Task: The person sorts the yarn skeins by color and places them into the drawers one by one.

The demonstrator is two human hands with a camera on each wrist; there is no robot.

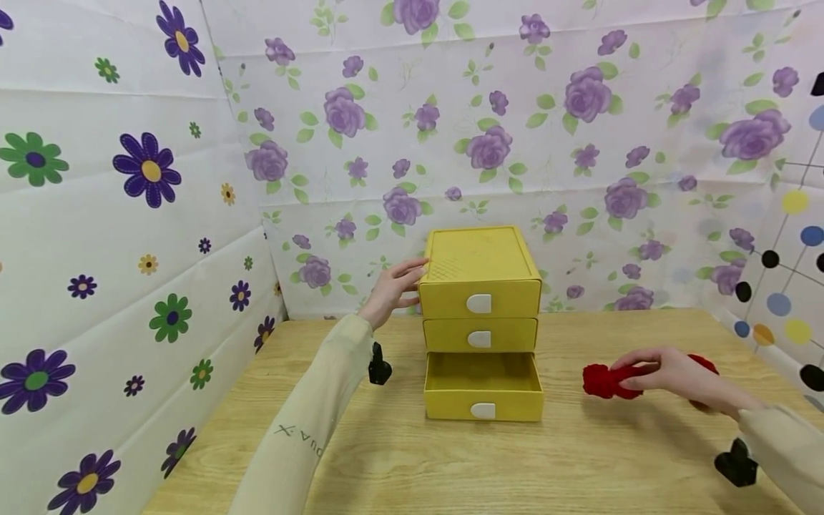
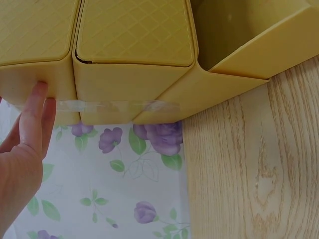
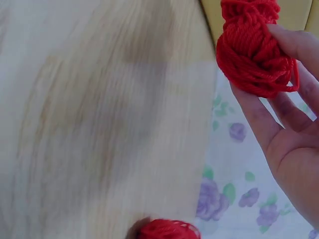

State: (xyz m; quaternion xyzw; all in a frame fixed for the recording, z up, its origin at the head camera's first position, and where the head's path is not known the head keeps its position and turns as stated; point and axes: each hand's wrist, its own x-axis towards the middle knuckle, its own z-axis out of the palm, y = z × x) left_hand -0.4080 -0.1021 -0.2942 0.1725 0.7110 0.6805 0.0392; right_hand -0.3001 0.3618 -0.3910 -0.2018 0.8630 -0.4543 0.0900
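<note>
A yellow three-drawer box (image 1: pixel 479 300) stands on the table, its bottom drawer (image 1: pixel 484 405) pulled out with nothing in it. The left hand (image 1: pixel 394 290) rests its fingers against the upper left side of the box; in the left wrist view the fingertips (image 2: pixel 39 92) touch the yellow side wall. To the right of the box, the right hand (image 1: pixel 663 375) holds a skein of red yarn (image 1: pixel 605 381) above the table. Thumb and fingers grip the yarn (image 3: pixel 256 55) from both sides in the right wrist view.
Another bundle of red yarn (image 1: pixel 704 363) lies on the wooden table (image 1: pixel 412 465), partly hidden behind the right hand. Flower-printed cloth (image 1: pixel 386 143) hangs close behind the box, with more patterned cloth at left and right. The upper two drawers are closed.
</note>
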